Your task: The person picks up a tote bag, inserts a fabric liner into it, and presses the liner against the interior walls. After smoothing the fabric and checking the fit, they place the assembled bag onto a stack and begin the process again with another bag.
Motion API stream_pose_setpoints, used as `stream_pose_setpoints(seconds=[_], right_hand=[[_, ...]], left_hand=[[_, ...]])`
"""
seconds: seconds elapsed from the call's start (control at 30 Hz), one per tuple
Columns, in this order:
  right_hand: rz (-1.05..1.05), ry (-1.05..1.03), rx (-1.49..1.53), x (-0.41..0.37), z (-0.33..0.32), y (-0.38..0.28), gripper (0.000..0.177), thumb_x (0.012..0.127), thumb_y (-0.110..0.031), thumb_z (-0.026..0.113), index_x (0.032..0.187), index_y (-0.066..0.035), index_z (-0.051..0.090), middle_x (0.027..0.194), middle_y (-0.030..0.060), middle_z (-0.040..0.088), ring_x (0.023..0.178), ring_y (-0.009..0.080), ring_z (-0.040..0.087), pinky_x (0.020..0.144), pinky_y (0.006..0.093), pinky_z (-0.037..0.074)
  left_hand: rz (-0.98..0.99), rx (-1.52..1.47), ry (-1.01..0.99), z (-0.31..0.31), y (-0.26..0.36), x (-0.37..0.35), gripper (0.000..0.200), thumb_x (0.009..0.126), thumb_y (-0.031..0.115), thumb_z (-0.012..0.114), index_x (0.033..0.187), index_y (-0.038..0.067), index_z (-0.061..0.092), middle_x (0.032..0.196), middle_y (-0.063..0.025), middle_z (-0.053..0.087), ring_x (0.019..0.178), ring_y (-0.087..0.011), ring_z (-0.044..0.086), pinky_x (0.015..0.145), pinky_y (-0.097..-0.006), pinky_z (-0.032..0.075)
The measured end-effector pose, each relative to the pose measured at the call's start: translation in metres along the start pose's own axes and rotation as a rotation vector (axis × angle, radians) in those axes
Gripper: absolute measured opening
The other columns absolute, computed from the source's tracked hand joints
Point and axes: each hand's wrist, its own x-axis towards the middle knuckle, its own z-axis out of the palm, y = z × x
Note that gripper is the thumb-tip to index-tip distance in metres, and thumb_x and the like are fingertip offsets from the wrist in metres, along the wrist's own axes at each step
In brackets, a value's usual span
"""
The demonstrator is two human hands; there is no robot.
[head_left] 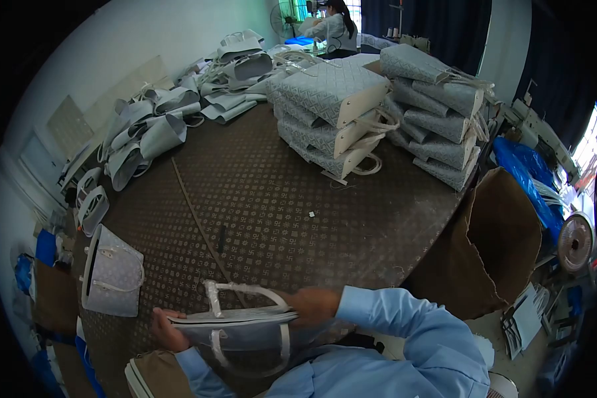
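A pale grey handbag [245, 337] with two whitish handles is held upright at the near edge of the table, its top edge facing up toward me. My left hand [169, 330] grips the bag's left end, with the thumb along the top corner. At the opposite end, my right hand [314, 306] is closed around the upper right corner; part of its fingers is hidden behind the bag. One handle stands up over the far side, and the other hangs down the near side. To the left, another light patterned handbag [116, 272] lies on the table.
Stacks of patterned grey handbags [341, 89] stand at the back of the brown patterned table [259, 192]. Loose grey bag pieces [159, 132] pile up at the back left. A large open brown sack [471, 245] is at the right. A person [338, 30] works farther back.
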Motion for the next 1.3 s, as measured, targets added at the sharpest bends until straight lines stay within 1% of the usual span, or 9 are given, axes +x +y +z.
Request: stream_pose_setpoints(seconds=[0.33, 0.5, 0.6, 0.73, 0.83, 0.93, 1.0, 1.27, 1.3], right_hand=[[-0.022, 0.584, 0.1, -0.053, 0.045, 0.017, 0.067, 0.078, -0.02, 0.067, 0.138, -0.013, 0.039, 0.077, 0.0203, 0.064, 0.066, 0.0392, 0.062, 0.06, 0.0451, 0.051], [-0.071, 0.701, 0.08, -0.048, 0.021, 0.047, 0.037, 0.081, -0.021, 0.065, 0.115, -0.008, 0.058, 0.072, 0.019, 0.063, 0.062, 0.0397, 0.061, 0.056, 0.0443, 0.05], [-0.062, 0.798, 0.201, -0.039, -0.026, 0.064, 0.017, 0.082, -0.019, 0.068, 0.083, -0.002, 0.067, 0.071, 0.02, 0.063, 0.061, 0.0355, 0.063, 0.054, 0.039, 0.049], [-0.192, 1.077, 0.453, -0.031, -0.109, 0.089, 0.02, 0.083, -0.014, 0.069, 0.095, 0.002, 0.066, 0.072, 0.0136, 0.064, 0.069, 0.0134, 0.061, 0.061, 0.0306, 0.048], [-0.307, 1.505, 0.127, -0.032, -0.207, 0.091, 0.029, 0.086, -0.008, 0.065, 0.112, 0.004, 0.062, 0.089, 0.0075, 0.064, 0.081, 0.0121, 0.057, 0.071, 0.0258, 0.046], [-0.643, 1.711, 0.315, -0.016, -0.332, 0.112, 0.05, 0.091, -0.007, 0.055, 0.138, 0.001, 0.04, 0.101, 0.0043, 0.06, 0.087, 0.0073, 0.055, 0.076, 0.0231, 0.046], [-0.745, 1.717, 0.496, -0.007, -0.426, 0.152, 0.052, 0.09, -0.01, 0.056, 0.138, 0.001, 0.039, 0.101, 0.005, 0.059, 0.087, 0.0092, 0.055, 0.077, 0.0233, 0.045], [-0.147, 2.049, 1.015, 0.082, -0.529, 0.3, 0.032, 0.08, -0.016, 0.063, 0.107, 0.0, 0.061, 0.099, 0.0126, 0.065, 0.091, 0.0231, 0.064, 0.075, 0.0326, 0.049], [0.493, 1.84, 0.087, 0.087, -0.505, 0.33, 0.028, 0.078, -0.016, 0.063, 0.103, -0.002, 0.064, 0.098, 0.0127, 0.066, 0.091, 0.0247, 0.065, 0.076, 0.0338, 0.05]], left_hand=[[0.252, 0.202, -0.28, 0.149, 0.056, 0.038, 0.051, 0.098, 0.036, 0.043, 0.063, 0.002, 0.057, 0.056, -0.0056, 0.058, 0.056, -0.0145, 0.054, 0.058, -0.0301, 0.041], [0.28, 0.005, -0.437, 0.171, 0.052, 0.054, 0.043, 0.099, 0.037, 0.041, 0.106, -0.001, 0.06, 0.091, -0.0128, 0.067, 0.09, -0.0192, 0.063, 0.08, -0.0314, 0.048], [0.314, 0.012, -0.199, 0.136, 0.059, 0.063, 0.043, 0.099, 0.036, 0.042, 0.113, -0.002, 0.057, 0.104, -0.014, 0.063, 0.098, -0.0212, 0.06, 0.087, -0.0329, 0.046], [0.18, 0.04, 0.152, 0.046, -0.008, 0.069, 0.041, 0.098, 0.032, 0.046, 0.118, -0.004, 0.053, 0.115, -0.0148, 0.059, 0.106, -0.0235, 0.057, 0.095, -0.0349, 0.043], [-0.106, 0.518, 0.066, 0.022, -0.107, 0.008, 0.032, 0.092, 0.031, 0.054, 0.103, 0.001, 0.059, 0.099, -0.0088, 0.063, 0.09, -0.0225, 0.06, 0.079, -0.034, 0.047], [-0.046, 0.871, -0.182, -0.002, -0.221, -0.096, 0.049, 0.087, 0.028, 0.06, 0.125, -0.002, 0.048, 0.134, -0.0204, 0.042, 0.124, -0.0342, 0.041, 0.103, -0.0455, 0.034], [-0.354, 1.113, -0.278, 0.028, -0.231, -0.152, 0.052, 0.09, 0.031, 0.056, 0.13, 0.0, 0.043, 0.143, -0.0187, 0.032, 0.134, -0.0335, 0.029, 0.108, -0.0476, 0.027], [-0.324, 1.327, -0.215, 0.057, -0.208, -0.169, 0.05, 0.097, 0.032, 0.041, 0.138, 0.004, 0.035, 0.149, -0.0125, 0.026, 0.139, -0.0298, 0.022, 0.111, -0.0496, 0.023], [-0.284, 1.34, -0.226, 0.057, -0.207, -0.17, 0.05, 0.097, 0.031, 0.042, 0.138, 0.004, 0.034, 0.149, -0.0123, 0.026, 0.139, -0.0296, 0.022, 0.111, -0.0499, 0.023]])
